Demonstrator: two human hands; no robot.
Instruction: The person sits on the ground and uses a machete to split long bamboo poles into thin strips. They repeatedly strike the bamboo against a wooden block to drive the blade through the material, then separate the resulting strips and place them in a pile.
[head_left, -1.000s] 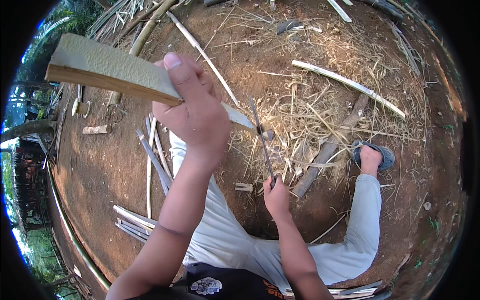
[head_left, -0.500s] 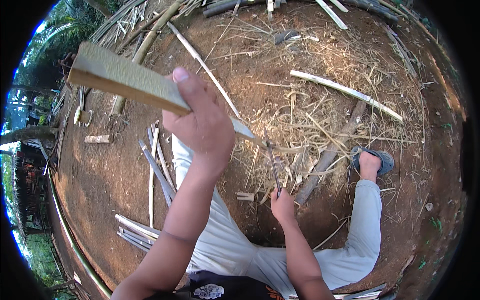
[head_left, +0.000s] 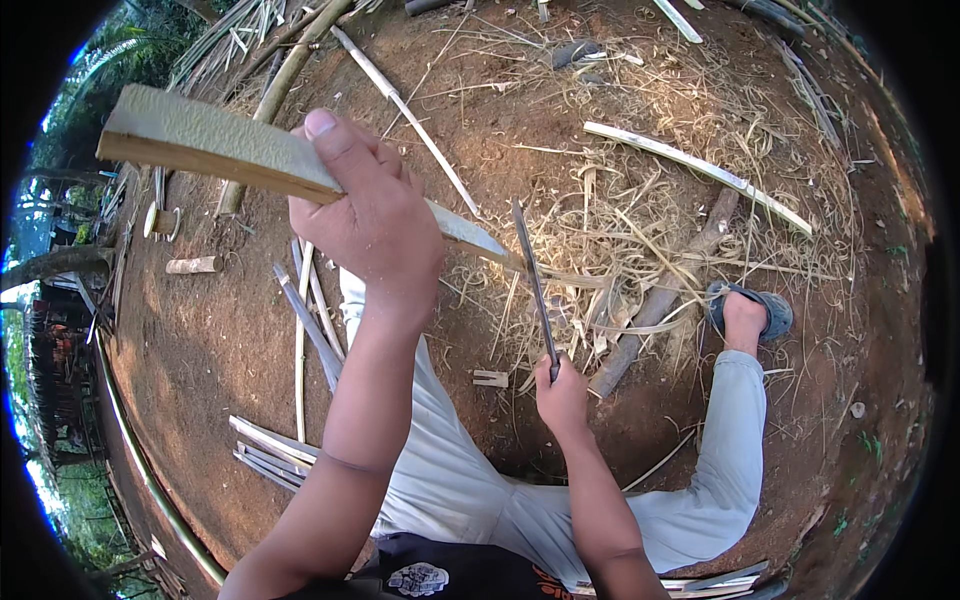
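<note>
My left hand [head_left: 375,225] is wrapped round a split bamboo strip [head_left: 215,138], its thumb lying along the pale upper face. One end of the strip rises large at the upper left. The other emerges beyond my fist and slants down toward the middle. In my right hand [head_left: 563,395] is the handle of a long knife [head_left: 535,285] with a narrow dark blade pointing away from me. The blade crosses the strip's far end, seemingly touching it. A curl of fibre trails rightward from there.
Pale shavings [head_left: 640,240] cover the ground ahead, around a dark log [head_left: 645,325]. A white strip [head_left: 700,165] lies beyond. Split pieces [head_left: 270,450] rest beside my left leg. A short cut piece [head_left: 491,378] lies between my legs, and my sandalled foot [head_left: 745,315] is at right.
My left hand and the bamboo strip have moved left and slightly up. The knife has moved a little away from me, its tip now reaching past the strip.
</note>
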